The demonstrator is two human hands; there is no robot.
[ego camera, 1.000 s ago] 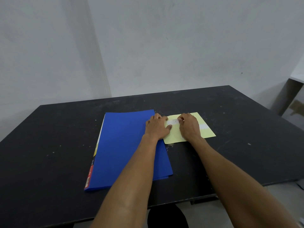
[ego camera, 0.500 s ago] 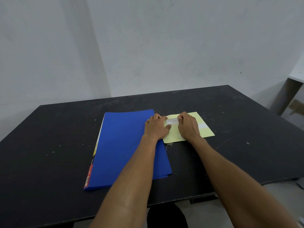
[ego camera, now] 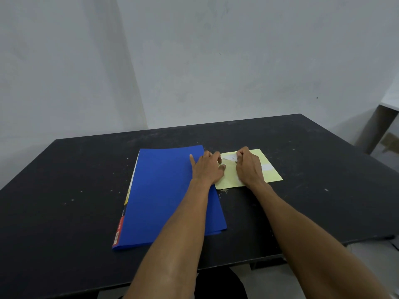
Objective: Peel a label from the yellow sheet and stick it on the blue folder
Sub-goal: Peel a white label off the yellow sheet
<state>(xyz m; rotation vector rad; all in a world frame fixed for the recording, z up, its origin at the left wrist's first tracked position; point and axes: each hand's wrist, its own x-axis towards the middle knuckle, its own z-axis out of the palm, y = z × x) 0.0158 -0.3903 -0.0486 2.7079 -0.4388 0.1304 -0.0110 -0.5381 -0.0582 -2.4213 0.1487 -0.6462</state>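
Observation:
The blue folder (ego camera: 164, 195) lies closed on the black table, left of centre. Just right of it lies the yellow sheet (ego camera: 273, 174). My left hand (ego camera: 207, 168) rests flat with fingers spread, across the folder's right edge and the sheet's left edge, pressing the sheet down. My right hand (ego camera: 248, 165) is on the sheet with its fingertips pinched on a white label (ego camera: 230, 157), whose right end is lifted off the sheet. A second white label (ego camera: 267, 167) is still stuck flat on the sheet, right of my right hand.
The black table (ego camera: 302, 190) is scuffed and its far edge sits near a white wall. The folder's spine carries a red and yellow strip (ego camera: 119, 229) on its left side. A piece of furniture (ego camera: 380, 130) stands at the far right.
My right hand's fingertips have pulled the label's end up and to the right, so part of it now stands off the sheet. My left hand's fingers have spread wider on the folder.

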